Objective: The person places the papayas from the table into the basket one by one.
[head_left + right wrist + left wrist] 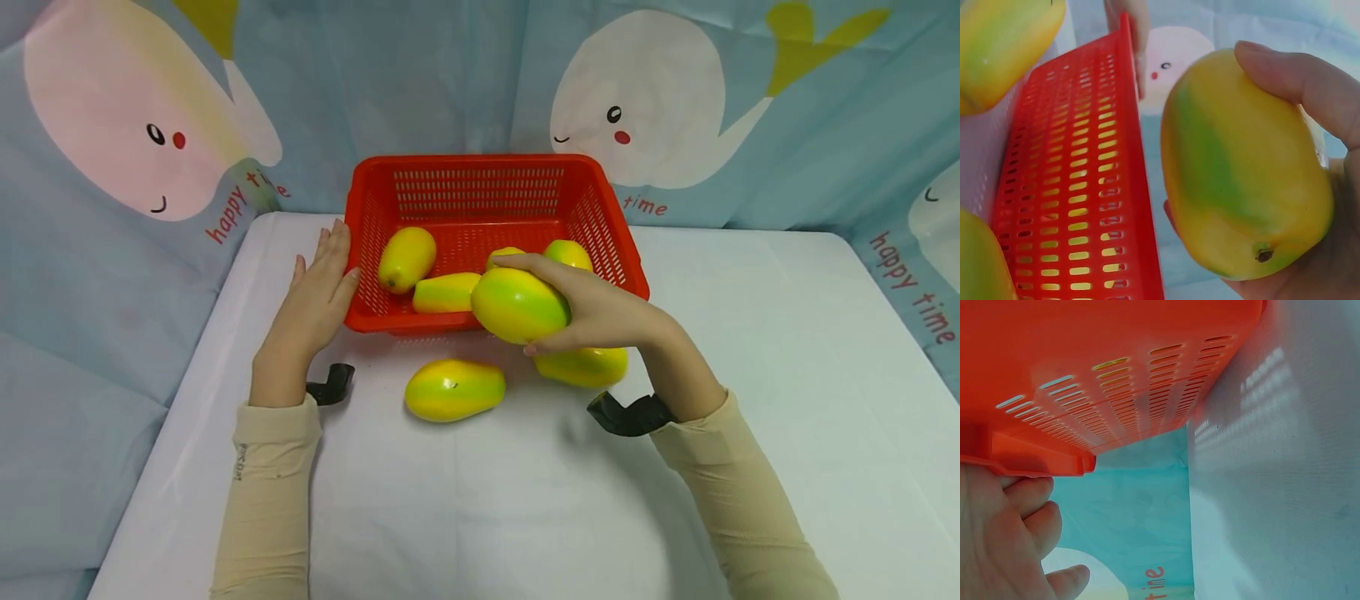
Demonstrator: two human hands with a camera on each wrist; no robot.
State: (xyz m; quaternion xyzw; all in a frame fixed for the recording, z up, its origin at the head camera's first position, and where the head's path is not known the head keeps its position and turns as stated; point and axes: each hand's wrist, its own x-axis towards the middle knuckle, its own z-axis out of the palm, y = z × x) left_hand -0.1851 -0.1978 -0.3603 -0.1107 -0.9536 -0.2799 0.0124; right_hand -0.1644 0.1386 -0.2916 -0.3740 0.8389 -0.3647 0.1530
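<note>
My right hand point(600, 308) grips a yellow-green papaya point(519, 305), held above the front rim of the red plastic basket point(501, 320). Seen from the right wrist, thumb and fingers wrap around this papaya point(1244, 169), beside the basket wall point(1072, 169). Against the basket's left side lies my left hand point(318, 292), fingers extended along the rim. The left wrist view shows these fingers point(1041, 525) at the rim's underside. Inside the basket are several papayas, among them one at the left point(407, 259) and one near the front point(447, 293).
Two more papayas lie on the white table point(420, 517) before the basket: one at centre point(454, 390), another point(583, 367) partly under my right hand. A blue curtain point(450, 75) with whale prints hangs behind. Black wrist mounts point(630, 414) stick out from both sleeves.
</note>
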